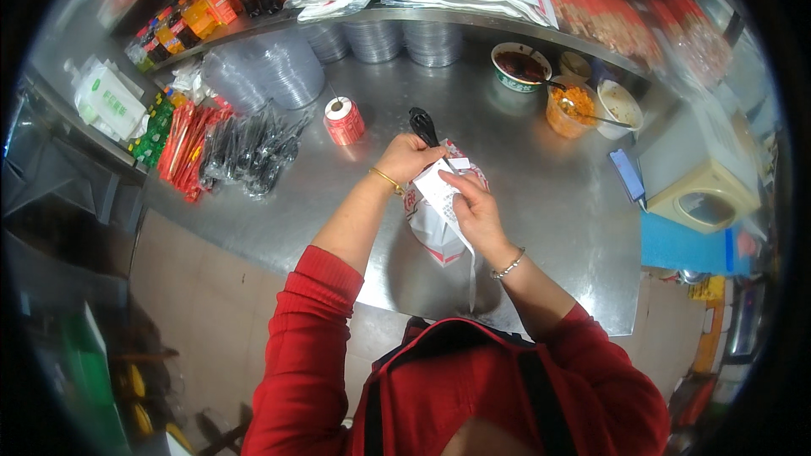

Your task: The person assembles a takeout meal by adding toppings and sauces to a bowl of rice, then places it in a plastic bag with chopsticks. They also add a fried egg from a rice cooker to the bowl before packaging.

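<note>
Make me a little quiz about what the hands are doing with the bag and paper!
1. True or false: the left hand grips the top of the white takeaway bag.
2. Which hand pinches the long paper slip? A) right hand B) neither
3. What red and white thing stands on the steel counter, just to the hands' left?

Key: 1 true. 2 A. 3 the roll of stickers.
</note>
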{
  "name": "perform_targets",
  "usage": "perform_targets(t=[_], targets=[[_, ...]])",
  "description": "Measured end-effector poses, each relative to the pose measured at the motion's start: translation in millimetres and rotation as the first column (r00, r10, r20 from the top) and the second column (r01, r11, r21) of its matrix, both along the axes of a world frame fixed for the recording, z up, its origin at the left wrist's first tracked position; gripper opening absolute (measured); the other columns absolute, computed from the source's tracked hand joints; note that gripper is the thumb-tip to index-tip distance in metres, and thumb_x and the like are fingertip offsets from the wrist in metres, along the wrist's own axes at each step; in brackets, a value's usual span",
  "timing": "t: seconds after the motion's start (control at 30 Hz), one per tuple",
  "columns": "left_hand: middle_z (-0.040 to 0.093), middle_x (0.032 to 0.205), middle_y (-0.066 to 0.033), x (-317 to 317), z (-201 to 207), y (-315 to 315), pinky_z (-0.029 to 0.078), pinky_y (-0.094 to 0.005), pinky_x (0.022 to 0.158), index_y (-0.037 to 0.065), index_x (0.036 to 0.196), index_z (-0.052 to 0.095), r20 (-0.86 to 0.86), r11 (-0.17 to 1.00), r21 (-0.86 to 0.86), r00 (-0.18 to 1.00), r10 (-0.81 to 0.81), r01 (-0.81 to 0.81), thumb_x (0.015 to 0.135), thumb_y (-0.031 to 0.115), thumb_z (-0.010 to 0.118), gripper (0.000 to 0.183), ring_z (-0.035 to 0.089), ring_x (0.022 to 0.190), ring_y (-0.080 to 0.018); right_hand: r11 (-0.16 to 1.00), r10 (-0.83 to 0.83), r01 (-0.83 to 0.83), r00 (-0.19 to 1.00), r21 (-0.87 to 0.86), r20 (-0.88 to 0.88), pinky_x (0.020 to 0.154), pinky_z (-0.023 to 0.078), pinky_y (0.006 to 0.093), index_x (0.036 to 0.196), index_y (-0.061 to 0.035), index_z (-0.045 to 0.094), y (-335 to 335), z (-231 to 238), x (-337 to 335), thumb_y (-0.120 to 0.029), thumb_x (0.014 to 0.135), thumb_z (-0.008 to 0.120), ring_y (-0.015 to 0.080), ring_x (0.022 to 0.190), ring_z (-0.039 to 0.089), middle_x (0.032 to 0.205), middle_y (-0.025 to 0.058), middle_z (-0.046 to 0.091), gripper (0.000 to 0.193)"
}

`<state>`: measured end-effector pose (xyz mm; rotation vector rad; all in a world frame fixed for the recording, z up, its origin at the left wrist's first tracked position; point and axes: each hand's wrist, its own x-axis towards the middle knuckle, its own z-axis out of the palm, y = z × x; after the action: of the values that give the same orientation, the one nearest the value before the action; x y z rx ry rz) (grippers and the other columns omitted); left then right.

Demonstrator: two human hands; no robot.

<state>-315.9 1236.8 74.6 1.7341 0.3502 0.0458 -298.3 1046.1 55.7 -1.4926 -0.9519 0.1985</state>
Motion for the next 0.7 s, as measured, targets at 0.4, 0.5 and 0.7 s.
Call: perform_targets(t=[0.4, 0.5, 0.7], targets=[[0.059, 0.058, -0.0028, -8.2, 1.3, -25.6, 0.04, -0.025, 0.049, 0.0, 0.079, 0.066, 0.262, 0.885, 0.359, 0.942, 0.209, -0.296, 0.081, 0.019, 0.066, 0.019, 0.05, 0.054, -0.0053, 0.983, -0.108, 0.131, 0.98, -0.132, 0.165, 0.07, 0.046, 0.0361, 0.109, -0.0032, 0.057, 15.5, 2.1, -3.4, -0.001, 0.08, 0.05, 0.0304, 0.079, 0.056, 0.092, 0.0144, 0.054, 0.03], [0.061, 0.062, -0.0087, -7.3, 0.5, -27.5, 0.043, -0.0292, 0.053, 0.0, 0.08, 0.065, 0.366, 0.848, 0.4, 0.909, 0.2, -0.348, 0.08, 0.017, 0.066, 0.016, 0.053, 0.055, -0.0108, 0.97, -0.18, 0.21, 0.96, -0.124, 0.216, 0.067, 0.047, 0.0334, 0.109, -0.0028, 0.056, 14.2, 4.0, 4.1, -0.007, 0.082, 0.053, 0.0258, 0.077, 0.059, 0.09, 0.0118, 0.058, 0.027], [0.062, 0.065, -0.0142, -7.1, 4.7, -25.0, 0.045, -0.0323, 0.055, 0.001, 0.081, 0.065, 0.4, 0.818, 0.451, 0.9, 0.172, -0.357, 0.079, 0.016, 0.067, 0.016, 0.056, 0.054, -0.0177, 0.977, -0.212, 0.197, 0.893, -0.08, -0.398, 0.062, 0.046, 0.0239, 0.091, 0.0005, 0.062, 29.9, 8.8, 40.0, -0.009, 0.083, 0.061, 0.009, 0.068, 0.056, 0.082, 0.006, 0.063, 0.013]])
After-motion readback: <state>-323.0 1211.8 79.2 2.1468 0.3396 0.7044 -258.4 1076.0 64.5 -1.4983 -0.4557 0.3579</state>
